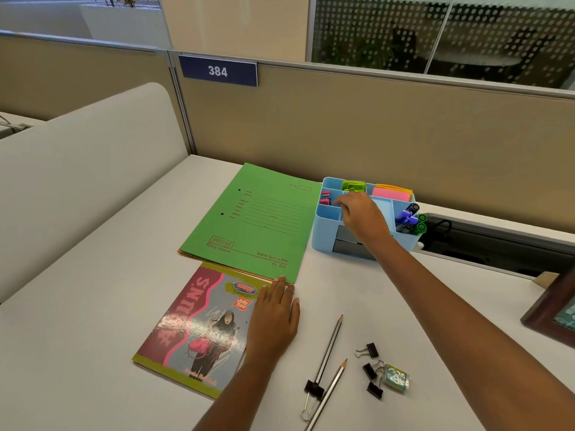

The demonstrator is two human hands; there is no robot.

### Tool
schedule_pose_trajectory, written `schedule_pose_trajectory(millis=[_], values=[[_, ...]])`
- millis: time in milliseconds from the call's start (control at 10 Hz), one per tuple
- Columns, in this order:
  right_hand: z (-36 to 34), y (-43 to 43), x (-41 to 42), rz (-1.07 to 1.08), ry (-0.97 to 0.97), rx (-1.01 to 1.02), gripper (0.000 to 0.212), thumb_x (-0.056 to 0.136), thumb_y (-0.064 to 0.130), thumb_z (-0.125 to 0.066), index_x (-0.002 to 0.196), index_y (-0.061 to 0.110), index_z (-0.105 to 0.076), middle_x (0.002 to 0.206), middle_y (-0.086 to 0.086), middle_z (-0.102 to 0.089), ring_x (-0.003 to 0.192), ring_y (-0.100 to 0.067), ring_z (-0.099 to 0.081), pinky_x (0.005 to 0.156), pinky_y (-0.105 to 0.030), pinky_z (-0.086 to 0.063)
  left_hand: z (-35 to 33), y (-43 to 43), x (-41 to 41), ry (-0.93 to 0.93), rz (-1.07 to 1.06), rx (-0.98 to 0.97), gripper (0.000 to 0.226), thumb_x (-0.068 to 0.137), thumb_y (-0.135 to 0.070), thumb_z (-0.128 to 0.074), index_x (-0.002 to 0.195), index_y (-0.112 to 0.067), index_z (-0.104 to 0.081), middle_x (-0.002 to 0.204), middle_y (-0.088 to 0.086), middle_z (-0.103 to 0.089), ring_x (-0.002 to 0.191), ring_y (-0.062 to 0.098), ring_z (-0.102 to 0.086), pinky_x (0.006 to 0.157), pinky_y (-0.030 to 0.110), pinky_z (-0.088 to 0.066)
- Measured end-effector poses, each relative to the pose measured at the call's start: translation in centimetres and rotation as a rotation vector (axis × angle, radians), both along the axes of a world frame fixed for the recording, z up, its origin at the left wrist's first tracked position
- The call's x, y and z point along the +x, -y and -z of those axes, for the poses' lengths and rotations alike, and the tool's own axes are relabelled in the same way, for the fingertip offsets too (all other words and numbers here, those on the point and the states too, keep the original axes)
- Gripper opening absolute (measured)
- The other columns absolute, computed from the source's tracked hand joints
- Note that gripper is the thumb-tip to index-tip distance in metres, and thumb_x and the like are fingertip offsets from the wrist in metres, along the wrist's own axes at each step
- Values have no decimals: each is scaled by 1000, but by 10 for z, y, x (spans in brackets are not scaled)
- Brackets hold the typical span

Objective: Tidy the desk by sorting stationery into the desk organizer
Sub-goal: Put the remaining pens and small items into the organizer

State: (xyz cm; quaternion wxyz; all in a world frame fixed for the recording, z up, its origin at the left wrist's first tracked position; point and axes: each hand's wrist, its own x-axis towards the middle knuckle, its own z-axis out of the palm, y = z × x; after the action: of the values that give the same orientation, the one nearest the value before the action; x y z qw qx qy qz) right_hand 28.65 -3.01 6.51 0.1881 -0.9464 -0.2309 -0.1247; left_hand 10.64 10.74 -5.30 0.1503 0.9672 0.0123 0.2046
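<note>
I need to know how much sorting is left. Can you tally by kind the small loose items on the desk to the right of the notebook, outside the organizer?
Pencils: 2
Binder clips: 4
Small teal packet: 1
Total: 7

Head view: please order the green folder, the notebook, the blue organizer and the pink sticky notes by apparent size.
1. green folder and notebook: alike, and the notebook is nearer the camera, so unranked
2. blue organizer
3. pink sticky notes
</note>
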Motion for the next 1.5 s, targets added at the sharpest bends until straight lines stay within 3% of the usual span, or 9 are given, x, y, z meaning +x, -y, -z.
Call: schedule_pose_trajectory(millis=[100, 500, 800, 1000, 1100, 1200, 1300, 1400, 1500], values=[[-5, -2, 5, 9, -8, 16, 25, 90, 2, -46, 105, 1, -66, 107, -20, -66, 98, -34, -57, 85, -41, -48, 1, 0, 0, 10, 1, 3, 40, 84, -24, -37, 96, -7, -70, 106, 14, -69, 97, 26, -68, 83, 43, -52], [-33, -26, 19, -120, -292, -558, 27, 91, 24, -50, 112, 16, -64, 119, -8, -62, 109, -27, -55, 86, -34, -46, 1, 0, 0, 12, -6, -1, 39, 84, -25, -37, 96, -8, -70, 107, 13, -69, 97, 25, -67, 84, 43, -52], [-33, -32, 25, -175, -334, -573, 25, 88, 20, -51, 109, 22, -64, 112, -6, -65, 96, -25, -61, 87, -37, -51, 1, 0, 0, 17, -2, -21, 40, 88, -26, -35, 96, -8, -70, 107, 14, -69, 98, 26, -67, 84, 43, -52], [-32, -31, 24, -175, -323, -540, 25, 87, 14, -51, 108, 18, -64, 115, -10, -63, 98, -28, -60, 85, -38, -52, 1, 0, -1, 8, -3, -27, 42, 91, -27, -32, 96, -8, -69, 107, 13, -69, 99, 26, -67, 85, 43, -51], [-32, -28, 24, -172, -328, -465, 25, 84, 11, -56, 106, 16, -66, 117, -8, -62, 100, -27, -58, 78, -31, -48, 1, 0, -1, 14, -3, -25, 40, 88, -26, -35, 96, -9, -69, 108, 13, -69, 99, 25, -67, 86, 43, -51], [-39, -18, 22, -127, -326, -256, 22, 81, 14, -61, 103, 13, -67, 101, -6, -63, 96, -25, -56, 67, -23, -37, 0, 0, -1, 12, -1, -27, 38, 85, -25, -37, 96, -9, -69, 107, 13, -69, 98, 25, -67, 85, 43, -52], [-48, -3, 19, -58, -347, 33, 16, 78, 16, -66, 93, 12, -66, 80, -7, -57, 75, -22, -49, 53, -22, -32, 0, 0, -1, 15, 0, -20, 39, 84, -25, -37, 95, -8, -70, 106, 14, -69, 97, 26, -67, 84, 43, -52], [-50, 13, 19, 39, -421, 373, 8, 80, 11, -62, 74, 15, -57, 74, -10, -57, 65, -21, -51, 53, -23, -40, 1, 0, -1, 17, 0, -22, 39, 84, -25, -37, 95, -7, -70, 106, 14, -69, 97, 27, -67, 84, 44, -52], [-48, 23, 17, 176, -614, 799, 13, 85, 10, -58, 74, 10, -51, 77, -14, -59, 49, -11, -57, 48, -15, -49, 1, 0, -1, 17, -3, -21, 39, 84, -25, -37, 95, -7, -70, 106, 14, -69, 97, 27, -67, 84, 45, -52]])
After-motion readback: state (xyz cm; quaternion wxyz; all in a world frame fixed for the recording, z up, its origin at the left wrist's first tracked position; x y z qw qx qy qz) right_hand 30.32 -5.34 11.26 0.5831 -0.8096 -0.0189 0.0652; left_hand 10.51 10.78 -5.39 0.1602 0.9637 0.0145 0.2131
